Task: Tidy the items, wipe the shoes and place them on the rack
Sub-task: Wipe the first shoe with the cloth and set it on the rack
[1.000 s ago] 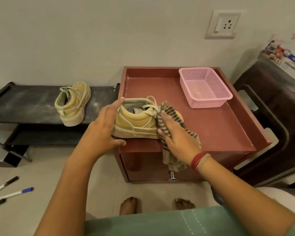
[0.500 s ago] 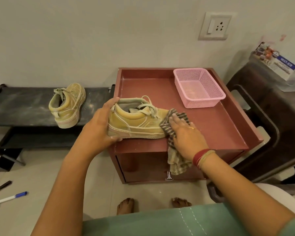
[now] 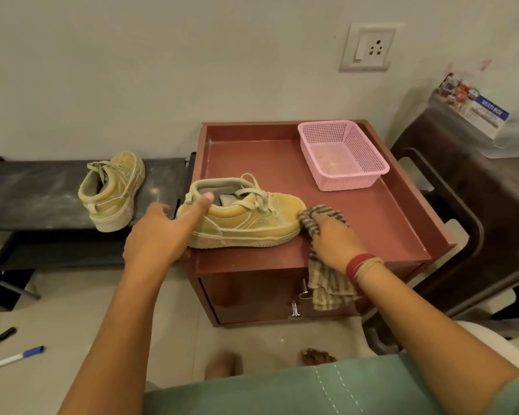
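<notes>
A dusty yellow shoe (image 3: 246, 220) lies on its sole on the red-brown cabinet top (image 3: 372, 223), toe to the right. My left hand (image 3: 158, 235) cups its heel, with the thumb up on the collar and the fingers spread behind the heel. My right hand (image 3: 333, 241) is shut on a striped cloth (image 3: 327, 286) and presses it to the cabinet top right at the toe. The cloth's tail hangs over the cabinet front. The second yellow shoe (image 3: 111, 194) stands on the dark rack (image 3: 27, 196) to the left.
A pink mesh basket (image 3: 342, 154) sits at the cabinet's back right. A dark plastic chair (image 3: 462, 211) with a printed packet (image 3: 474, 112) stands to the right. Pens (image 3: 12, 357) lie on the floor at lower left. My bare feet (image 3: 222, 365) are below the cabinet.
My right hand slid the cloth along the shoe from its laces to the toe and onto the cabinet top. My left hand stayed at the heel, its fingers now looser.
</notes>
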Demonstrator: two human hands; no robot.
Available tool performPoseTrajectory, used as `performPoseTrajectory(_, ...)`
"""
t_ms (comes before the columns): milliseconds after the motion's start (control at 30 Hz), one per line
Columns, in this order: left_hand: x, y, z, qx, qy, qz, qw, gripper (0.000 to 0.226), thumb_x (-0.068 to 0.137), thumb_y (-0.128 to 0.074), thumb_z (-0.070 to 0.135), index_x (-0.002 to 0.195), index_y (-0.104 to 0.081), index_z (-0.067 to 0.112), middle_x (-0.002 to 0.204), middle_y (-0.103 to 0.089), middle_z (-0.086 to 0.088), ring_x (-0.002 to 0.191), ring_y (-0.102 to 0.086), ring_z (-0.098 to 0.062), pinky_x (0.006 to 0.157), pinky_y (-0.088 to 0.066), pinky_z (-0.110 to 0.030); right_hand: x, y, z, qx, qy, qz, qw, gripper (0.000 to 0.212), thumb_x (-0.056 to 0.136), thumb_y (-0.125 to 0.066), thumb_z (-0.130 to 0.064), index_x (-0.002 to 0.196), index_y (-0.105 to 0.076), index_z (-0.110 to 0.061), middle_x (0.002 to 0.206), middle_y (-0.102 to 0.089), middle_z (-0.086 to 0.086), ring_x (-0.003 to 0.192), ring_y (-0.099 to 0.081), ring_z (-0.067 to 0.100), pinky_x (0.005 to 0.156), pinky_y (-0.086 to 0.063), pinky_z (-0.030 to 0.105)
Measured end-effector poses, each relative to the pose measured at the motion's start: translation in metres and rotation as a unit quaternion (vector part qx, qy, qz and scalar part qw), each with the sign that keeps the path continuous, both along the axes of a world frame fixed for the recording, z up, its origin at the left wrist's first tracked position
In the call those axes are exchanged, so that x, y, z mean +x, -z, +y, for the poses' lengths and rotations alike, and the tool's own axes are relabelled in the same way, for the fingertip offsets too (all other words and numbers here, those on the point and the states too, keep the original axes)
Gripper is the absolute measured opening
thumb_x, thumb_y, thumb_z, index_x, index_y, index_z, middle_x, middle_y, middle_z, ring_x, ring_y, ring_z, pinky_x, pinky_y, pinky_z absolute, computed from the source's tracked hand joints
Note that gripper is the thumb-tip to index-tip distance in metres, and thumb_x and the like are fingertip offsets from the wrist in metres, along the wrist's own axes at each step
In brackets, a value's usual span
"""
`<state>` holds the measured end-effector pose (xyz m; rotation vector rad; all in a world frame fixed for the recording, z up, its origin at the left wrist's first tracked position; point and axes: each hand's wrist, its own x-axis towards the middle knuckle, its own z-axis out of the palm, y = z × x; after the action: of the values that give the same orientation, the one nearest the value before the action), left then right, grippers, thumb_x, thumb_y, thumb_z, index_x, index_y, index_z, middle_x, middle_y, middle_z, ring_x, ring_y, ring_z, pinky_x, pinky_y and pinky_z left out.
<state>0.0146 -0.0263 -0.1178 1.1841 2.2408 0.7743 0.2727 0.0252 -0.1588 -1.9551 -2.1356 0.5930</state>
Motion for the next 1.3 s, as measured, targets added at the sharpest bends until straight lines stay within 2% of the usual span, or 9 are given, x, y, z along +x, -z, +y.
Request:
performPoseTrajectory(133, 0.001, 0.0, 0.001, 0.031, -0.018, -0.042, 0.998, 0.094, 0.062, -0.055, 0.085, 0.131, -0.044, 0.022, 0.105, -0.053, 0.002, 0.099, -0.057, -0.024, 0.092, -0.048, -0.048, -0.007, -0.013, -0.009, 0.103, -0.038, 0.139, 0.984, 0.048, 0.095, -0.042, -0.012, 0.143, -0.036, -0.02, 0.144, -0.044, 0.003, 0.131, -0.042, 0.023, 0.111, -0.031, 0.039)
performPoseTrajectory(267, 0.009, -0.004, 0.003, 0.122, -0.007, -0.193, 0.974, 0.086, 0.066, -0.079, 0.055, 0.135, -0.037, 0.025, 0.105, -0.05, 0.006, 0.098, -0.053, -0.016, 0.077, -0.045, -0.032, -0.004, 0.003, -0.007, 0.089, -0.057, 0.012, 0.994, 0.049, 0.093, -0.041, -0.009, 0.141, -0.037, -0.017, 0.145, -0.041, 0.008, 0.129, -0.042, 0.031, 0.102, -0.036, 0.035)
performPoseTrajectory(467, 0.0, -0.019, 0.002, 0.341, 0.096, -0.128, 0.926, 0.099, 0.052, -0.082, 0.049, 0.136, -0.03, 0.035, 0.126, -0.047, -0.005, 0.113, -0.054, -0.022, 0.096, -0.049, -0.045, 0.015, -0.041, 0.01, 0.176, 0.072, 0.241, 0.952, 0.024, 0.098, -0.043, -0.02, 0.114, -0.056, -0.01, 0.095, -0.062, 0.004, 0.093, -0.06, 0.026, 0.074, -0.043, 0.028)
performPoseTrajectory(667, 0.031, -0.031, -0.002, 0.406, 0.186, -0.095, 0.889, 0.111, 0.055, -0.081, 0.045, 0.147, -0.024, 0.019, 0.14, -0.043, 0.004, 0.13, -0.042, -0.008, 0.101, -0.04, -0.022, 0.006, -0.102, -0.005, 0.211, 0.054, 0.487, 0.846, 0.024, 0.099, -0.043, -0.025, 0.115, -0.059, -0.016, 0.109, -0.066, 0.0, 0.104, -0.061, 0.014, 0.092, -0.049, 0.033)
performPoseTrajectory(833, 0.056, -0.039, 0.003, 0.416, 0.221, -0.042, 0.881, 0.1, 0.052, -0.081, 0.054, 0.139, -0.045, 0.02, 0.145, -0.035, 0.0, 0.136, -0.035, -0.009, 0.111, -0.037, -0.034, -0.011, -0.13, -0.03, 0.291, -0.048, 0.465, 0.834, 0.029, 0.098, -0.045, -0.025, 0.122, -0.056, -0.014, 0.115, -0.062, -0.001, 0.11, -0.057, 0.008, 0.094, -0.047, 0.026)
performPoseTrajectory(933, 0.07, -0.043, 0.003, 0.42, 0.252, -0.039, 0.871, 0.095, 0.053, -0.08, 0.051, 0.137, -0.046, 0.026, 0.138, -0.041, 0.006, 0.133, -0.038, -0.006, 0.109, -0.034, -0.022, -0.024, -0.127, -0.041, 0.316, -0.179, 0.36, 0.859, 0.037, 0.092, -0.045, -0.026, 0.128, -0.048, -0.034, 0.148, -0.038, -0.002, 0.138, -0.032, 0.012, 0.112, -0.031, 0.045)
performPoseTrajectory(1033, 0.076, -0.042, 0.002, 0.435, 0.28, -0.05, 0.854, 0.088, 0.056, -0.082, 0.036, 0.136, -0.044, 0.034, 0.131, -0.049, 0.02, 0.126, -0.049, -0.008, 0.103, -0.042, -0.025, -0.021, -0.118, -0.04, 0.306, -0.285, 0.21, 0.884, 0.044, 0.09, -0.045, -0.033, 0.134, -0.046, -0.033, 0.147, -0.038, -0.013, 0.143, -0.019, 0.008, 0.116, -0.02, 0.048)
performPoseTrajectory(1233, 0.078, -0.043, -0.007, 0.424, 0.296, 0.007, 0.856, 0.102, 0.052, -0.085, 0.054, 0.138, -0.046, 0.016, 0.134, -0.051, 0.007, 0.127, -0.048, -0.012, 0.105, -0.04, -0.047, 0.001, -0.116, -0.024, 0.216, -0.138, 0.366, 0.895, 0.042, 0.089, -0.042, -0.053, 0.112, -0.063, -0.024, 0.105, -0.067, -0.007, 0.1, -0.061, 0.006, 0.088, -0.049, 0.043)
performPoseTrajectory(1300, 0.08, -0.041, -0.011, 0.427, 0.297, 0.023, 0.854, 0.1, 0.054, -0.083, 0.055, 0.138, -0.045, 0.015, 0.134, -0.052, 0.006, 0.127, -0.048, -0.011, 0.106, -0.036, -0.055, 0.0, -0.113, -0.037, 0.244, -0.189, 0.39, 0.867, 0.039, 0.091, -0.045, -0.046, 0.12, -0.059, -0.024, 0.12, -0.063, -0.01, 0.115, -0.056, 0.007, 0.098, -0.046, 0.039)
